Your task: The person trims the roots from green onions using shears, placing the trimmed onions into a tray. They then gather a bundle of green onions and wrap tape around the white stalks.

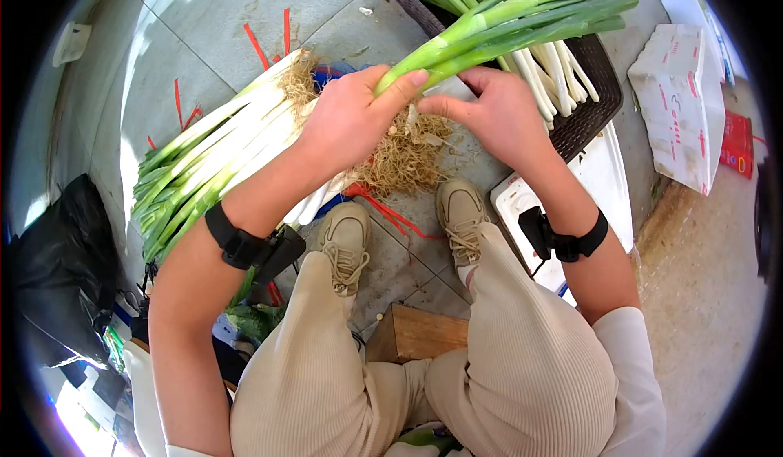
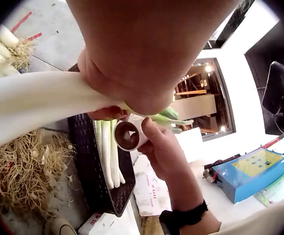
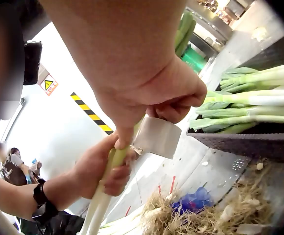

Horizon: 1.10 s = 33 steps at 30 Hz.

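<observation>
My left hand (image 1: 352, 119) grips long green onions around their stalks, their green leaves (image 1: 522, 18) pointing up and right in the head view. White stalks (image 2: 39, 103) cross the left wrist view. Close beside it, my right hand (image 1: 499, 123) holds a wide roll of pale tape (image 3: 157, 137). The roll's round brown core (image 2: 127, 135) faces the left wrist camera. In the right wrist view, the tape roll sits right against the stalks (image 3: 105, 188), just above the left hand's fingers. In the head view the roll is mostly hidden by the right hand.
A heap of trimmed roots (image 1: 408, 159) lies on the tiled floor before my shoes. Left of it is a pile of green onions (image 1: 220, 151) among red ties. A dark basket (image 1: 605, 90) with more green onions stands at the right, near a white box (image 1: 673, 102) and a wooden block (image 1: 416, 333).
</observation>
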Available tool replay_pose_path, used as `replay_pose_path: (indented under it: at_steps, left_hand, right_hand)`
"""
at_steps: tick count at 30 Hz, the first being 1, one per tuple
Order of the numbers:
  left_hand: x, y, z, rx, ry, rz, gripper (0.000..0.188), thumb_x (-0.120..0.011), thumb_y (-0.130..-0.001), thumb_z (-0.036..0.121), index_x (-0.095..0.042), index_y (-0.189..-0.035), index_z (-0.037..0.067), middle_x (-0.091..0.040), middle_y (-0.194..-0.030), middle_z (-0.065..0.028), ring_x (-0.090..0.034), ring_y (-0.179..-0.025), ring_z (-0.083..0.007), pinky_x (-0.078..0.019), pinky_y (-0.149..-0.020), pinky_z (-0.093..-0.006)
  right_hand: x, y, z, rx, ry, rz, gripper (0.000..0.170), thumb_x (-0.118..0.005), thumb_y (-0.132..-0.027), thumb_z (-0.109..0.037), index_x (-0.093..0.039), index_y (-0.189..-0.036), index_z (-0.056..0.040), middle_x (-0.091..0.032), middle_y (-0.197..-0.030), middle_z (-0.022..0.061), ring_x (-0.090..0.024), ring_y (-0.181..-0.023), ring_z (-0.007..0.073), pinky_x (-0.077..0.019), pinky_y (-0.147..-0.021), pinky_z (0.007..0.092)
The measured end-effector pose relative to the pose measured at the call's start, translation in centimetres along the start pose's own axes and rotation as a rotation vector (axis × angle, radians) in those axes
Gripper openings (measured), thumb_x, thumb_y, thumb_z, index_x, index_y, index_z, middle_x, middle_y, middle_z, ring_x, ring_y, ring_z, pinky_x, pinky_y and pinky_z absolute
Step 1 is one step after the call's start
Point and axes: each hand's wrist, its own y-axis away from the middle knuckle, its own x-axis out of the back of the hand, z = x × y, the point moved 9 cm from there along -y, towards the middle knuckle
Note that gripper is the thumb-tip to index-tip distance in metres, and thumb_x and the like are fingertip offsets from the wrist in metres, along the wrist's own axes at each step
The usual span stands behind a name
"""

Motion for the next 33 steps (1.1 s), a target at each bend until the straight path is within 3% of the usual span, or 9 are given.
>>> replay_pose_path:
  at_steps: [3, 5, 9, 11, 12, 18, 21, 24, 33]
  left_hand:
    - [-0.4, -0.2, -0.8, 0.045, 0.150, -0.076, 0.060, -0.055, -0.096, 0.058, -0.063, -0.079, 0.002, -0.056, -0.058, -0.0047, -0.055, -0.051, -0.0156, -0.0433, -0.051, -0.0325]
    - [-0.8, 0.2, -0.4, 0.087, 0.255, -0.157, 0.058, -0.054, -0.097, 0.057, -0.061, -0.078, 0.003, -0.053, -0.057, -0.0019, -0.052, -0.049, -0.0124, -0.0410, -0.048, -0.0297]
    - [-3.1, 1.5, 0.4, 0.182, 0.520, -0.428, 0.052, -0.053, -0.100, 0.053, -0.057, -0.078, 0.006, -0.046, -0.055, 0.0024, -0.042, -0.042, -0.0071, -0.0354, -0.041, -0.0240]
    - [-3.6, 1.6, 0.8, 0.185, 0.520, -0.504, 0.052, -0.051, -0.100, 0.053, -0.056, -0.078, 0.006, -0.045, -0.054, 0.0012, -0.041, -0.041, -0.0084, -0.0346, -0.040, -0.0249]
    - [-4.3, 2.0, 1.3, 0.218, 0.551, -0.602, 0.053, -0.049, -0.101, 0.054, -0.055, -0.078, 0.006, -0.045, -0.054, 0.0009, -0.041, -0.041, -0.0091, -0.0338, -0.040, -0.0250]
    - [-7.8, 4.6, 1.5, 0.521, 0.806, -1.016, 0.057, -0.046, -0.097, 0.062, -0.051, -0.079, 0.009, -0.042, -0.055, 0.0011, -0.038, -0.039, -0.0086, -0.0296, -0.035, -0.0243]
    - [-8.3, 5.1, 2.2, 0.558, 0.857, -1.063, 0.055, -0.046, -0.097, 0.061, -0.051, -0.079, 0.009, -0.042, -0.055, 0.0012, -0.038, -0.038, -0.0086, -0.0302, -0.034, -0.0238]
    - [-8.8, 5.6, 1.8, 0.596, 0.885, -1.116, 0.053, -0.047, -0.097, 0.059, -0.052, -0.080, 0.009, -0.045, -0.055, 0.0002, -0.040, -0.037, -0.0089, -0.0320, -0.033, -0.0243]
    - [-8.6, 6.0, 0.4, 0.608, 0.983, -1.154, 0.050, -0.051, -0.094, 0.056, -0.053, -0.083, 0.007, -0.049, -0.056, -0.0020, -0.045, -0.038, -0.0118, -0.0365, -0.035, -0.0276]
  right_hand:
    - [-1.2, -0.1, 2.1, -0.074, -0.196, -0.095, 0.052, -0.081, -0.078, -0.046, -0.074, -0.105, -0.0021, -0.073, -0.088, 0.0139, -0.071, -0.080, 0.0229, -0.0527, -0.072, 0.0343]
    - [-1.1, -0.2, 2.8, 0.053, -0.372, -0.023, 0.056, -0.083, -0.079, -0.034, -0.066, -0.119, 0.0004, -0.073, -0.100, 0.0109, -0.069, -0.092, 0.0180, -0.0529, -0.081, 0.0323]
    - [-0.9, -0.4, 3.0, -0.018, -0.448, -0.148, 0.072, -0.087, -0.075, -0.020, -0.054, -0.136, -0.0017, -0.071, -0.105, 0.0069, -0.067, -0.095, 0.0149, -0.0523, -0.088, 0.0319]
    - [0.3, -0.4, 1.2, 0.297, -0.463, -0.066, 0.086, -0.089, -0.070, -0.011, -0.045, -0.144, -0.0046, -0.070, -0.105, 0.0048, -0.065, -0.093, 0.0119, -0.0532, -0.086, 0.0304]
    - [-0.1, -0.1, 0.8, 0.237, -0.632, -0.175, 0.087, -0.089, -0.069, -0.007, -0.045, -0.145, -0.0040, -0.070, -0.105, 0.0045, -0.065, -0.094, 0.0115, -0.0538, -0.084, 0.0285]
    - [-0.7, 0.5, 0.3, 0.244, -0.731, -0.474, 0.070, -0.087, -0.072, -0.007, -0.058, -0.135, -0.0035, -0.070, -0.109, 0.0047, -0.065, -0.098, 0.0118, -0.0536, -0.085, 0.0281]
    - [-0.4, 0.8, 0.4, 0.209, -0.788, -0.502, 0.052, -0.087, -0.073, -0.006, -0.066, -0.121, -0.0029, -0.069, -0.112, 0.0050, -0.064, -0.102, 0.0124, -0.0525, -0.088, 0.0291]
    - [0.1, 1.2, -1.1, 0.373, -0.800, -0.570, 0.036, -0.087, -0.073, -0.005, -0.068, -0.104, -0.0053, -0.069, -0.104, 0.0021, -0.063, -0.098, 0.0112, -0.0517, -0.085, 0.0271]
    - [-1.3, 1.6, -0.5, 0.221, -0.804, -0.550, 0.031, -0.085, -0.076, -0.004, -0.068, -0.101, -0.0051, -0.068, -0.096, 0.0007, -0.064, -0.084, 0.0087, -0.0521, -0.072, 0.0238]
